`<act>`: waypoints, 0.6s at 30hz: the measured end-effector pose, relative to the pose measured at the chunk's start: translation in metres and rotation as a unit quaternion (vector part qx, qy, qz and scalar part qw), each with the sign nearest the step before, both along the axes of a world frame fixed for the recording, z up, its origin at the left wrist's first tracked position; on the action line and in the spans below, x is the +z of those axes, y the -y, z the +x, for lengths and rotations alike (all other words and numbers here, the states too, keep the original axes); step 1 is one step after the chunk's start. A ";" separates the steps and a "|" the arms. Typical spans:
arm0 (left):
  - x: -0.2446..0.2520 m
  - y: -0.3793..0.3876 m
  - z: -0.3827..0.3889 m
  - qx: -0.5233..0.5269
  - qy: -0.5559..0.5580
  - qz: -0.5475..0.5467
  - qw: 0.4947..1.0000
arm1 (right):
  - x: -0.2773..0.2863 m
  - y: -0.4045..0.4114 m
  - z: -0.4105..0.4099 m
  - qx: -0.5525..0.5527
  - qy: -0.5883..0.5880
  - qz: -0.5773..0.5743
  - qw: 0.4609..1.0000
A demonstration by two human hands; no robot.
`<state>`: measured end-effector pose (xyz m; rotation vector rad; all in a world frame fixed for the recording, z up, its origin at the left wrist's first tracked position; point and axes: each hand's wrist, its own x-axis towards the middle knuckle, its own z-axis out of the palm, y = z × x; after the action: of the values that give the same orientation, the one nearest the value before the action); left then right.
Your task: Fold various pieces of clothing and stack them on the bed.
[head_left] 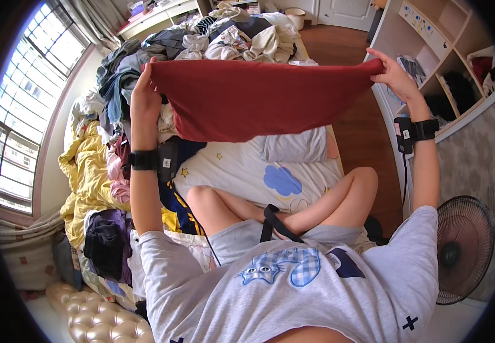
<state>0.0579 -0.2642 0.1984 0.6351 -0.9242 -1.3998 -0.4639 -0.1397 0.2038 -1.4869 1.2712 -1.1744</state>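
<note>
A dark red cloth (260, 98), perhaps a garment, is stretched in the air between my raised hands. My left hand (146, 92) pinches its upper left corner, and my right hand (395, 77) grips the upper right end. The lower edge hangs loose above a folded grey cloth (294, 145) on the bed sheet (230, 165), which is printed with clouds and stars. My bare crossed legs are below the cloth. Each wrist wears a black strap with a small box and a cable.
Heaped clothes (230, 38) cover the bed's far end, and more, with a yellow cloth (88, 171), lie along its left side. At the right stand an open shelf unit (427, 64) and a fan (464, 253). A barred window (24, 98) is at the left.
</note>
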 end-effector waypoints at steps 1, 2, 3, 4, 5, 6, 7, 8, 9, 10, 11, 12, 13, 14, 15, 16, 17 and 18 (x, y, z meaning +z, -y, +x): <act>0.000 -0.004 0.003 0.000 -0.004 -0.011 1.000 | -0.002 -0.003 0.002 -0.025 -0.051 -0.004 0.998; -0.002 -0.006 0.007 -0.002 -0.004 -0.011 1.000 | -0.004 -0.007 0.003 -0.050 -0.102 -0.008 0.993; -0.002 -0.009 0.010 0.001 -0.020 -0.017 1.000 | -0.007 -0.008 0.004 -0.050 -0.101 -0.009 0.994; -0.002 -0.013 0.012 0.003 -0.037 -0.024 0.999 | -0.010 -0.010 0.005 -0.060 -0.131 -0.011 0.989; -0.002 -0.016 0.014 0.004 -0.036 -0.025 0.999 | -0.011 -0.011 0.005 -0.070 -0.161 -0.012 0.984; 0.004 -0.023 0.009 0.041 -0.022 -0.041 0.998 | -0.011 -0.012 0.005 -0.071 -0.160 -0.012 0.984; 0.008 -0.030 0.004 0.078 -0.009 -0.057 0.995 | -0.012 -0.013 0.003 -0.100 -0.230 -0.022 0.968; 0.009 -0.034 0.002 0.078 -0.008 -0.057 0.995 | -0.012 -0.014 0.003 -0.129 -0.298 -0.032 0.945; 0.009 -0.038 -0.002 0.140 0.017 -0.078 0.987 | -0.012 -0.018 0.005 -0.130 -0.299 -0.032 0.945; 0.009 -0.041 -0.004 0.201 0.041 -0.098 0.974 | -0.010 -0.023 0.009 -0.161 -0.347 -0.072 0.921; 0.009 -0.044 -0.006 0.200 0.041 -0.097 0.974 | -0.009 -0.028 0.011 -0.191 -0.393 -0.111 0.892; 0.012 -0.049 -0.005 0.227 0.069 -0.139 0.961 | -0.007 -0.032 0.015 -0.188 -0.392 -0.113 0.893; 0.014 -0.053 -0.004 0.253 0.097 -0.179 0.946 | -0.007 -0.035 0.018 -0.207 -0.388 -0.140 0.887; 0.015 -0.056 -0.004 0.256 0.098 -0.179 0.945 | -0.007 -0.039 0.021 -0.226 -0.383 -0.167 0.880; 0.016 -0.058 -0.004 0.285 0.124 -0.214 0.926 | -0.008 -0.042 0.022 -0.224 -0.383 -0.168 0.880; 0.016 -0.060 -0.004 0.313 0.150 -0.249 0.904 | -0.009 -0.045 0.022 -0.237 -0.371 -0.230 0.868; 0.017 -0.061 -0.004 0.315 0.150 -0.248 0.904 | -0.011 -0.049 0.022 -0.249 -0.357 -0.290 0.852; 0.017 -0.064 -0.004 0.336 0.210 -0.248 0.884 | -0.009 -0.053 0.022 -0.217 -0.314 -0.276 0.882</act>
<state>0.0543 -0.2003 0.2158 0.7745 -1.1954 -0.3754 -0.4416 -0.0869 0.1949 -2.1991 1.8817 -1.4896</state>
